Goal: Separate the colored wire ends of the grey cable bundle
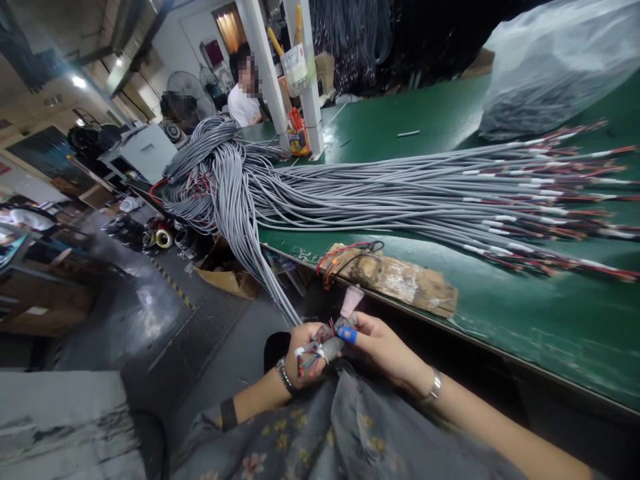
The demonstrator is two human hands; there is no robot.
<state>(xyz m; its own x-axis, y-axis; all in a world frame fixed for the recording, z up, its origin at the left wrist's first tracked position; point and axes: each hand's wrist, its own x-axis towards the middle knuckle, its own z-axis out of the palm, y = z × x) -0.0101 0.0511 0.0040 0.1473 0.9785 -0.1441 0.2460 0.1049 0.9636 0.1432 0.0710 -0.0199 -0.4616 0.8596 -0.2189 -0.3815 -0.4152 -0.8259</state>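
In front of my body, my left hand (306,347) is closed round the ends of a few grey cables (281,293), which hang down to it from the heap on the bench. Thin coloured wires (311,363) stick out of the cable ends beside its fingers. My right hand (380,340) meets it from the right, with a blue wrap (347,335) on one digit. Its thumb and fingers pinch at the small coloured wires between the two hands; the exact grip is partly hidden. A pale pink cone-shaped piece (352,300) stands just beyond the right fingertips.
Many grey cables (350,193) lie across the green bench (525,313), their stripped ends to the right. A wooden block (400,277) with wires sits at the near edge. There is a plastic bag (565,67) behind, a white post (263,67), and a person (244,100) further back.
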